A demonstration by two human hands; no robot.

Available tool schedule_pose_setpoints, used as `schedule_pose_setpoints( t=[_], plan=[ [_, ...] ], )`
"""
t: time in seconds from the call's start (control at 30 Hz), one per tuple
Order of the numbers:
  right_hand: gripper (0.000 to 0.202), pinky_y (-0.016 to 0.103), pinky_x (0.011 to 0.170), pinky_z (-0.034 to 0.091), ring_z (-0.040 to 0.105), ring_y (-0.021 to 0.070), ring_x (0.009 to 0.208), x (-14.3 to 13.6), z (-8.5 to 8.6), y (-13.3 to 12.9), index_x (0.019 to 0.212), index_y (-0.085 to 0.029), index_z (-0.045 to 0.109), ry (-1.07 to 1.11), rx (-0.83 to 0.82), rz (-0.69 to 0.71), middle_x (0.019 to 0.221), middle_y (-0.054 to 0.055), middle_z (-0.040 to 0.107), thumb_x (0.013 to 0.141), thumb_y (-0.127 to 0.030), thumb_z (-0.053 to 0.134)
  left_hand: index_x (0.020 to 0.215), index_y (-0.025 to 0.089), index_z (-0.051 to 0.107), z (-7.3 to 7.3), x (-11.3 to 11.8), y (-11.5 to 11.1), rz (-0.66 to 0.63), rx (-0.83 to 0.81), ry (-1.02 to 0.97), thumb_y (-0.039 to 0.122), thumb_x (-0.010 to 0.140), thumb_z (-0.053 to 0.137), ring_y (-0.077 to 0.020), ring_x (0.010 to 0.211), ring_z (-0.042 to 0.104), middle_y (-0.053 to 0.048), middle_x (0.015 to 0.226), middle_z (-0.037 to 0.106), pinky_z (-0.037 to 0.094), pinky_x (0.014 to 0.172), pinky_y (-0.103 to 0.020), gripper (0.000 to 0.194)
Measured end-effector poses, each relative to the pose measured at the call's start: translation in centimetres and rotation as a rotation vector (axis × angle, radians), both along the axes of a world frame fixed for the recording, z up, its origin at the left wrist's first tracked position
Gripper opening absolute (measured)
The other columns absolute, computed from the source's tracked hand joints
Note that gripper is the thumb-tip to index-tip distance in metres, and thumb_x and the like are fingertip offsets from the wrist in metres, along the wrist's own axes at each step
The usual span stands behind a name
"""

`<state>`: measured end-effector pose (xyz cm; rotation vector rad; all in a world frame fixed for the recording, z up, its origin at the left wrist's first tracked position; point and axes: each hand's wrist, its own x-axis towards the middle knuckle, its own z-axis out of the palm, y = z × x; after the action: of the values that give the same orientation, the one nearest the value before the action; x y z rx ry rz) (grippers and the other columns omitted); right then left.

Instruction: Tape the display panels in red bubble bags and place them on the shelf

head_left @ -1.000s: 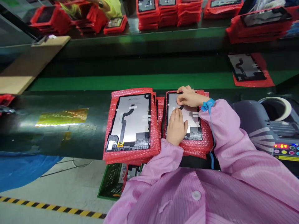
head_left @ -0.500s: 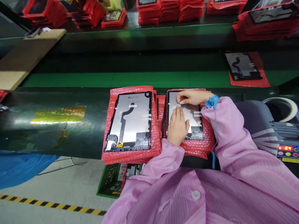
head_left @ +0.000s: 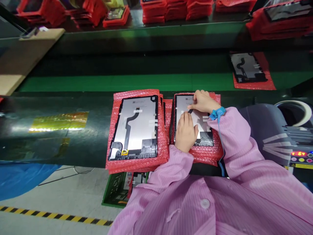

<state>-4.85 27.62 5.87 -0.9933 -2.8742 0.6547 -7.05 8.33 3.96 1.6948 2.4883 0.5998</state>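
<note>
In the head view, a tablet screen panel (head_left: 180, 127) lies on red bubble wrap bags to the right of centre, its silver back up. My left hand (head_left: 186, 133) rests flat on it with outstretched fingers, tips at a dark flex cable (head_left: 190, 111). Just above, my right hand (head_left: 205, 102) is curled, thumb and fingers drawn together over the panel's upper part. Whatever those fingers hold is too small to make out. A second screen panel (head_left: 139, 127), with its dark curved cable and a yellow-edged connector, lies on a stack of red bags to the left.
Beyond the bench, another panel (head_left: 246, 67) lies on a red bag on the green strip (head_left: 122, 83). Red-bagged stacks (head_left: 153, 11) line the shelf. At right stand a grey machine (head_left: 265, 130) and a tape roll (head_left: 308, 114). A green crate (head_left: 110, 192) sits below.
My right hand has shifted slightly up and right, uncovering more of the cable and panel. The left hand stays in place. The camera view has shifted slightly.
</note>
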Motion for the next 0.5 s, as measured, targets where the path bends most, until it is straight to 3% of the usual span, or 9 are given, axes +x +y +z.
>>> schedule_pose_setpoints(
  t=[0.1, 0.17, 0.27, 0.37, 0.5],
  plan=[
    [0.055, 0.056, 0.093, 0.044, 0.049, 0.0371, 0.111, 1.5, 0.2, -0.1, 0.092, -0.018, 0.049, 0.071, 0.063, -0.204, 0.106, 0.014, 0.053, 0.065, -0.054, 0.082, 0.142, -0.003, 0.047, 0.1, -0.2, -0.1, -0.005, 0.035, -0.014, 0.030, 0.099, 0.043, -0.0330, 0.141, 0.042, -0.025, 0.150, 0.045, 0.034, 0.119, -0.047, 0.055],
    [0.055, 0.055, 0.096, 0.043, 0.048, 0.0375, 0.115, 3.2, 0.7, -0.6, 0.100, -0.018, 0.050, 0.127, 0.104, -0.344, 0.116, 0.017, 0.053, 0.069, -0.051, 0.081, 0.138, 0.000, 0.052, 0.2, -0.5, -0.3, 0.036, 0.088, -0.029, 0.028, 0.098, 0.043, -0.0325, 0.140, 0.043, -0.024, 0.149, 0.047, 0.035, 0.118, -0.046, 0.049],
    [0.039, 0.050, 0.098, 0.044, 0.053, 0.0331, 0.111, 6.2, 1.2, -2.3, 0.105, -0.018, 0.052, 0.180, 0.117, -0.482, 0.115, 0.017, 0.056, 0.082, -0.044, 0.069, 0.135, -0.001, 0.053, 0.3, -1.1, -0.8, 0.263, 0.148, -0.062, 0.022, 0.097, 0.040, -0.0345, 0.134, 0.048, -0.029, 0.144, 0.048, 0.038, 0.114, -0.049, 0.046],
    [0.026, 0.047, 0.084, 0.048, 0.060, 0.0284, 0.087, 8.7, 0.6, -4.5, 0.087, -0.019, 0.058, 0.151, 0.032, -0.488, 0.091, 0.010, 0.059, 0.088, -0.045, 0.059, 0.132, -0.004, 0.053, 0.2, -1.7, -1.1, 0.450, 0.109, -0.161, 0.018, 0.096, 0.038, -0.0359, 0.121, 0.059, -0.031, 0.124, 0.061, 0.045, 0.105, -0.052, 0.045],
    [0.022, 0.042, 0.083, 0.047, 0.059, 0.0254, 0.082, 9.7, -0.9, -6.2, 0.068, -0.020, 0.057, 0.212, -0.021, -0.416, 0.080, 0.008, 0.057, 0.084, -0.035, 0.059, 0.119, 0.003, 0.063, 0.3, -2.4, -1.2, 0.472, 0.165, -0.328, 0.014, 0.092, 0.043, -0.0333, 0.117, 0.063, -0.026, 0.115, 0.067, 0.047, 0.104, -0.050, 0.035]
  ],
)
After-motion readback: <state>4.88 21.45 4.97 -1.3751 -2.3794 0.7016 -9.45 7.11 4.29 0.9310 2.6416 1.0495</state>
